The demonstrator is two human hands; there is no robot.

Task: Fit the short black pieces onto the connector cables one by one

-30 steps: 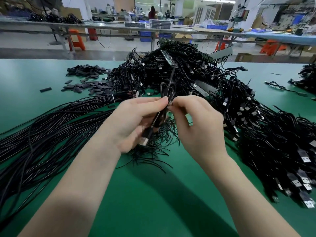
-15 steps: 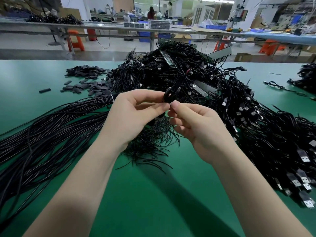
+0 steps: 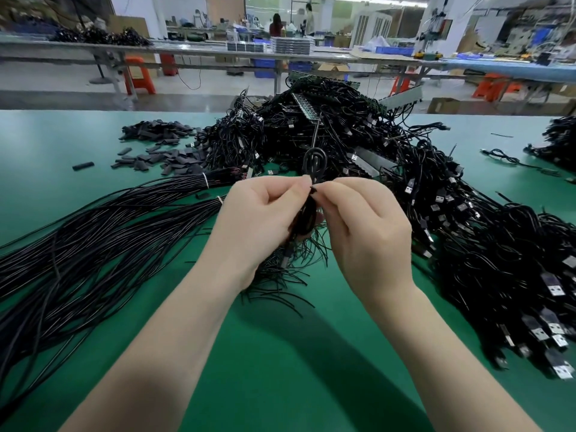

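the connector cable (image 3: 307, 215) i'm working on sits at the centre of the frame, folded into a small bundle with its loop (image 3: 314, 162) sticking up above my fingertips and a metal plug hanging below my left palm. my left hand (image 3: 260, 216) is curled round the bundle, thumb and forefinger pinching its top. my right hand (image 3: 364, 226) pinches at the same spot, fingertips touching the left ones; whether a short black piece is between them i can't tell, it's too small and dark.

compared with 1 second ago, both hands have lifted slightly and closed in, and the loop now stands clear above them. i read that as the end being lined up for the sleeve, so the fitting step is under way, not finished.

the short black pieces (image 3: 156, 145) lie heaped in the upper left, well apart from my hands. loose bundled cables (image 3: 93, 232) fill the left, a big tangle of plugged cables (image 3: 467, 229) the right and centre top. open green surface (image 3: 296, 353) lies only below my hands, between my forearms, so any free movement should come toward me.
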